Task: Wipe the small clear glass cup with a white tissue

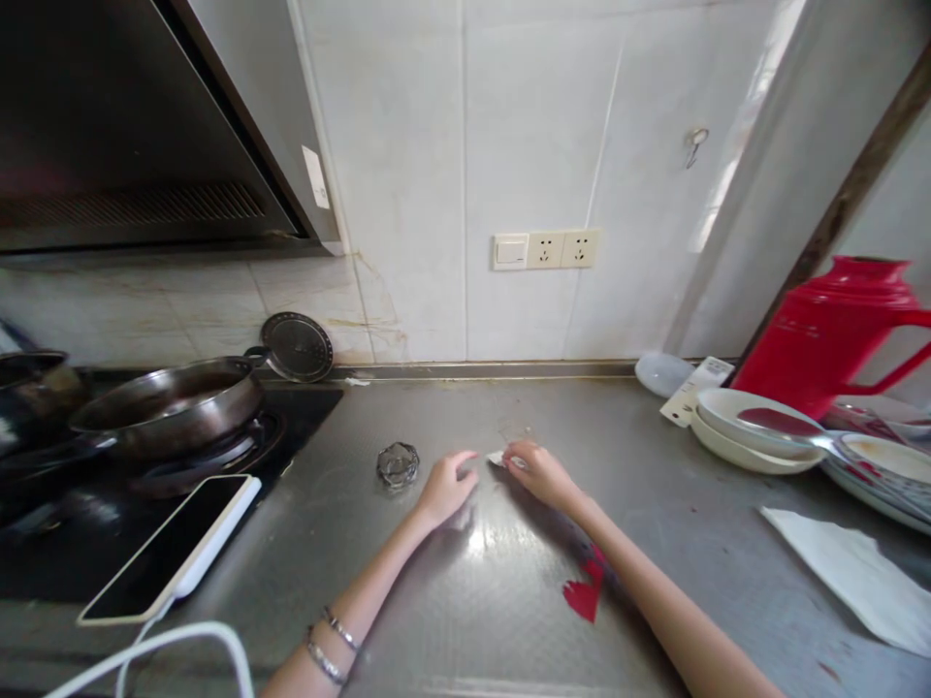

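My right hand (pixel 536 472) rests low over the steel counter (pixel 465 620), its fingers closed on a small crumpled white piece (pixel 496 458), perhaps tissue or paper. The fingers hide most of that piece. Just to the left, my left hand (pixel 447 487) hovers by the counter with thumb and fingers apart, holding nothing. A dark openwork metal ring (pixel 398 465) lies left of it. Beside my right forearm is a torn or cut red scrap (pixel 584 593), partly hidden by the arm.
On the left are a hob with a steel pan (pixel 175 412), a round perforated disc (pixel 297 346) and a phone (pixel 171 548) with a white cable (pixel 181 635). To the right stand a red jug (pixel 829 334), stacked bowls (pixel 753 446) and a white sheet (pixel 854 572).
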Action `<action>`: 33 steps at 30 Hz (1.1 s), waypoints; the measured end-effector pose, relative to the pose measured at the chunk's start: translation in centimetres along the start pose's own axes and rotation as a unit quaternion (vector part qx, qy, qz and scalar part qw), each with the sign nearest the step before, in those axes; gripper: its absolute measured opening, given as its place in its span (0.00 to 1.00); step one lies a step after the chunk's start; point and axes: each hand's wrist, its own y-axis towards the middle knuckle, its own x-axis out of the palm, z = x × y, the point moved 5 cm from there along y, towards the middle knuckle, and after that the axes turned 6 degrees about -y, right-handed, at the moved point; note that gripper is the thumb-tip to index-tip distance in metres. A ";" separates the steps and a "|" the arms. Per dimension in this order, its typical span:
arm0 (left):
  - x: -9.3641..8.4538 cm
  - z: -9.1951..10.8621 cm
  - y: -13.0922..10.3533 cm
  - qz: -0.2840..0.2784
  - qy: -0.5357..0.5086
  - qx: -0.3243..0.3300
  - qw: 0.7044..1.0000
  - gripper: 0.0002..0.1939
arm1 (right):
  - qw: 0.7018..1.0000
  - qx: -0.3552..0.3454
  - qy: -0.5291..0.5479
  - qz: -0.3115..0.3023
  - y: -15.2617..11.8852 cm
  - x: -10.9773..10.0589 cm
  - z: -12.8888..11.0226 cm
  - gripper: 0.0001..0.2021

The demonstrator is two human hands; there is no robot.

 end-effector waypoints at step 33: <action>0.7 -0.4 -1.7 -0.141 -0.150 -0.143 0.968 0.19 | 0.933 0.058 0.354 -0.043 -0.3 1.4 -3.6 0.32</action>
